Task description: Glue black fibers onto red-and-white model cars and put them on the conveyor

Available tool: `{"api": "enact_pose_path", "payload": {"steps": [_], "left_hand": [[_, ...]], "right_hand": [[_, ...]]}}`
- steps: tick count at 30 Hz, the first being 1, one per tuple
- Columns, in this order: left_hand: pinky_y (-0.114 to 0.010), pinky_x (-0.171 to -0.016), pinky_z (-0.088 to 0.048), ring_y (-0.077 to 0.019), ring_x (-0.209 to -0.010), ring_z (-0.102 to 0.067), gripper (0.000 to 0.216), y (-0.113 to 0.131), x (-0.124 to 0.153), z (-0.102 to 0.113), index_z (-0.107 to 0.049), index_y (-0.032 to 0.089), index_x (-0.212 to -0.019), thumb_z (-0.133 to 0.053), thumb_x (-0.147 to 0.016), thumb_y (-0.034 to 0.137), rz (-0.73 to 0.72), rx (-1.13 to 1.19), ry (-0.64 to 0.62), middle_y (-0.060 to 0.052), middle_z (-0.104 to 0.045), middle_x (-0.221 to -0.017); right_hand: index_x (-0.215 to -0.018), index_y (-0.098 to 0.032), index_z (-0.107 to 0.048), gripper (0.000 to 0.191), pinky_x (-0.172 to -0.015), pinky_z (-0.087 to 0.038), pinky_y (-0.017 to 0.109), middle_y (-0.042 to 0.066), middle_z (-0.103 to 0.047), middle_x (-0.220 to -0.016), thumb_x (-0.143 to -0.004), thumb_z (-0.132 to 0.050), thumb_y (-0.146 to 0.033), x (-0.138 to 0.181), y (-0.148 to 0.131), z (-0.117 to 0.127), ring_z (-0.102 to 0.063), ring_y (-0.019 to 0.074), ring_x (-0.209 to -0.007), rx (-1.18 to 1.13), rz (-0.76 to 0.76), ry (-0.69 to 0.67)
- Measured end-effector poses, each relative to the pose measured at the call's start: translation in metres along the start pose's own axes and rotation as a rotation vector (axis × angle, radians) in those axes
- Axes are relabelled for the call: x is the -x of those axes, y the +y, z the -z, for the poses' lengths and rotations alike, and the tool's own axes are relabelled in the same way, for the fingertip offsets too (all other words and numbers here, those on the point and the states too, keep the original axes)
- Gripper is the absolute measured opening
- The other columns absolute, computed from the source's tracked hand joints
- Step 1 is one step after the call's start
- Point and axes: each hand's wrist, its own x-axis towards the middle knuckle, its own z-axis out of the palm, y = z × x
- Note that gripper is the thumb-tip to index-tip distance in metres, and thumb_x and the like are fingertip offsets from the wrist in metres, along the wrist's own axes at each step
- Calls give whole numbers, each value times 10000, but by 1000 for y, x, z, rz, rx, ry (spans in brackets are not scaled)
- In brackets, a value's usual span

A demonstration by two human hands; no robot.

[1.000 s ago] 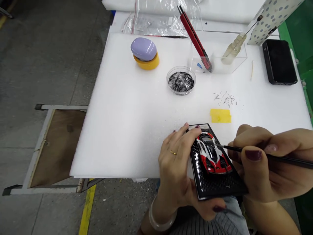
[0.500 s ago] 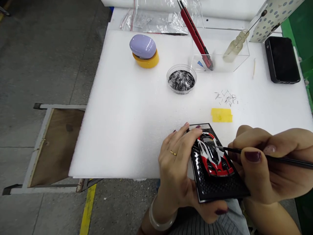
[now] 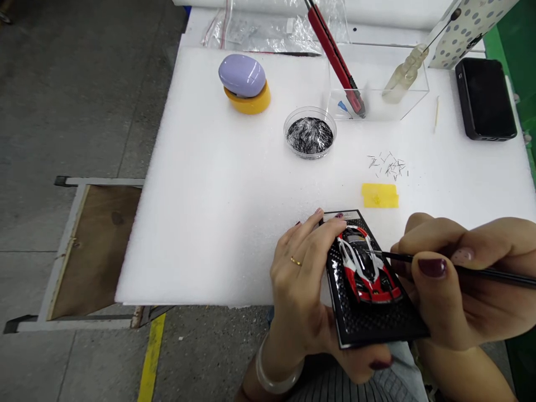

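A red, white and black model car (image 3: 368, 268) sits on a black textured display base (image 3: 377, 326). My left hand (image 3: 307, 268) is closed round the base's left side, fingers along its far left edge and thumb beneath the near edge. In my right hand (image 3: 456, 285) a thin black fine-tipped brush (image 3: 397, 257) is pinched between thumb and fingers. Its tip meets the car's upper body near the dark canopy; whether it touches cannot be told. Beyond the base lies a yellow tape piece (image 3: 379, 195) with a small shiny spot, and past it several tiny black slivers (image 3: 391, 166).
A clear round dish (image 3: 310, 156) holds many black slivers. Left of it, a purple egg-shaped object (image 3: 243, 75) rests on a yellow tape roll (image 3: 250, 103). A clear box (image 3: 379, 109) contains a red utility knife (image 3: 335, 56) and a bottle (image 3: 406, 75). A black device (image 3: 486, 99) lies far right.
The view has shifted slightly, so the things at the back sit a little higher. Both hands, the brush and the model car keep nearly the same position.
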Motion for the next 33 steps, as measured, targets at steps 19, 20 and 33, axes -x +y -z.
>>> {"api": "enact_pose_path", "payload": {"steps": [19,20,33], "left_hand": [[-472,-1123,-493,-319,-1300,-633,825,1,-2,-1,-641,181,-1315,-373,-899,841,-30,-7,23,-89,-742,-1266],[-471,-1128,-490,-318,-1295,-637,830,1,-1,-1,-645,180,-1310,-377,-894,846,-29,-3,34,-90,-744,-1261],[-494,-1092,-518,-334,-1329,-613,857,0,1,0,-612,213,-1342,-343,-872,877,-3,-25,6,-82,-731,-1294]], "right_hand": [[-875,-253,-401,274,-471,-374,280,-49,-567,-640,-943,-647,-156,0,-1,-3,-416,86,-491,37,-24,25],[-879,-249,-405,265,-473,-376,277,-48,-569,-645,-941,-637,-138,0,0,-3,-418,82,-494,30,-15,22],[-888,-264,-414,266,-475,-384,300,-55,-575,-641,-955,-662,-196,1,-1,-3,-423,100,-485,55,-37,32]]}}
